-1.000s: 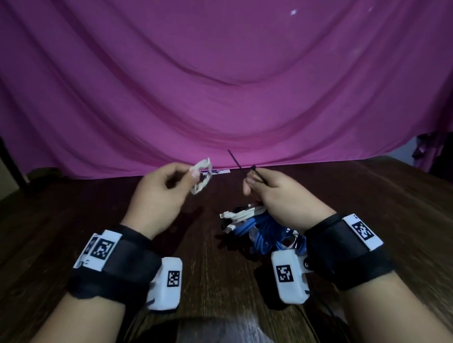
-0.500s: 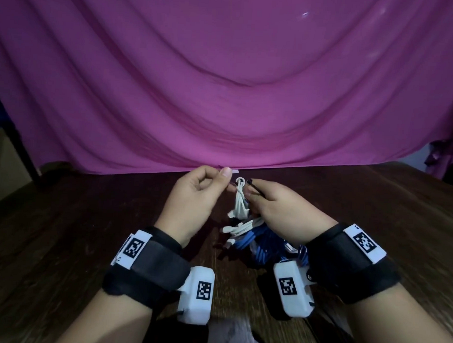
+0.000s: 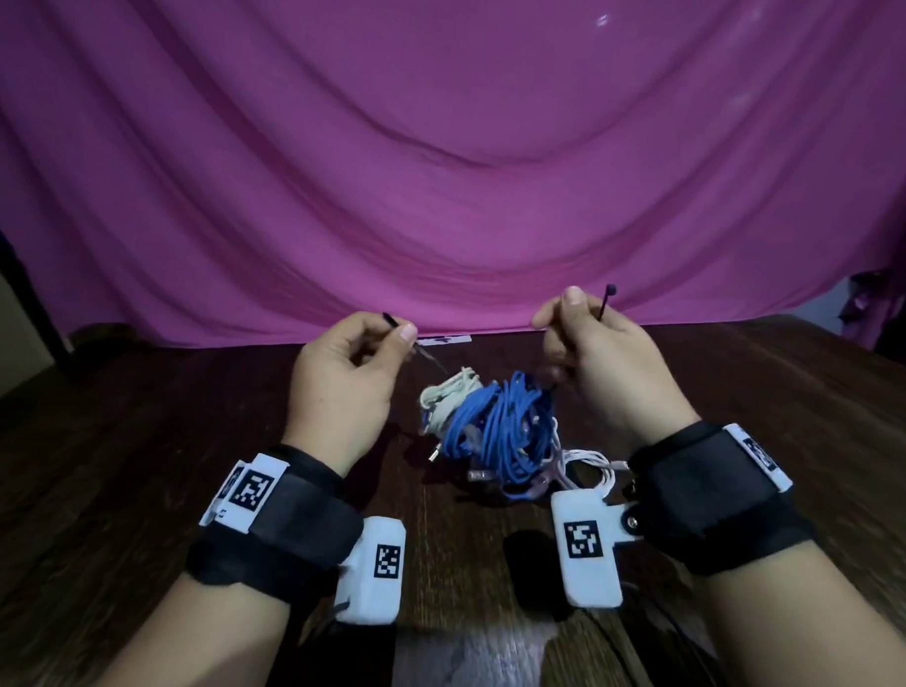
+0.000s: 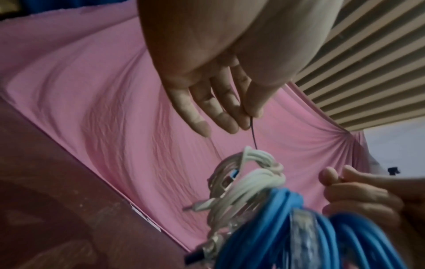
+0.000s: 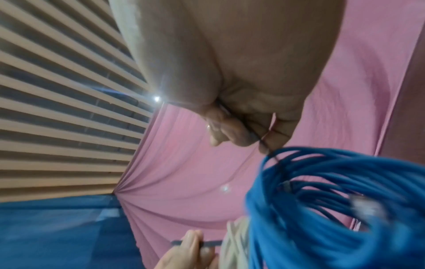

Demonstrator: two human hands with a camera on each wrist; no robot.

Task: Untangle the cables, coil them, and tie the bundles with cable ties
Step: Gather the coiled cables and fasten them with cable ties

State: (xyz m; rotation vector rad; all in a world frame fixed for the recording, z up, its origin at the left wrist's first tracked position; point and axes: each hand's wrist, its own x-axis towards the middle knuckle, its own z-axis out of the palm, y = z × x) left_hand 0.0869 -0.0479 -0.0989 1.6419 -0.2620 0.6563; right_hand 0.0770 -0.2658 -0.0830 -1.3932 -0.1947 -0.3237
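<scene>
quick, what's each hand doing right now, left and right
Left hand: pinching one end of the black cable tie.
Right hand: gripping the tie's other end, the head end.

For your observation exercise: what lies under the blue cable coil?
Under the blue coil shows dark wooden table, with white cable trailing out beside it. What lies directly beneath the coil is covered.

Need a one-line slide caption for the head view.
Left hand and right hand each pinch an end of a black cable tie above the white cable bundle and blue cable coil on the wooden table.
</scene>
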